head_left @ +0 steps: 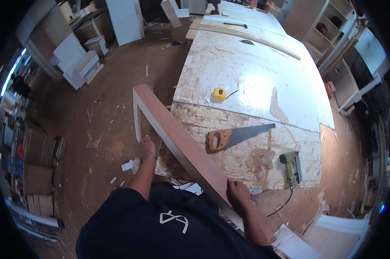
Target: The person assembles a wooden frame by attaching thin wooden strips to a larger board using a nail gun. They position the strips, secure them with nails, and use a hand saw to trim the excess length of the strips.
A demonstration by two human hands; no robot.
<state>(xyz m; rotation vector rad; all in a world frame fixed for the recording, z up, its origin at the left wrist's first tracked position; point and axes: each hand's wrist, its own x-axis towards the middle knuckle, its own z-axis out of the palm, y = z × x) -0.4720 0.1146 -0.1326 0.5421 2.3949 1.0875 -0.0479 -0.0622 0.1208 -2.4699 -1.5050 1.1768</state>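
A long wooden frame, with a reddish-brown plywood face and white edges, slants in front of my body and passes over the near-left edge of the workbench. My left hand is closed at the lower end of the frame's white short side, out over the floor. Nearer to me, my right hand grips the long piece at its right edge, thumb and fingers on the brown face. A handsaw with a wooden handle lies on the bench right of the frame. Beyond the saw sits a yellow tape measure.
A green nail gun with a black hose rests at the bench's near right. A hammer and a long wooden strip lie farther back. White panels stand at the left, and wood scraps litter the floor.
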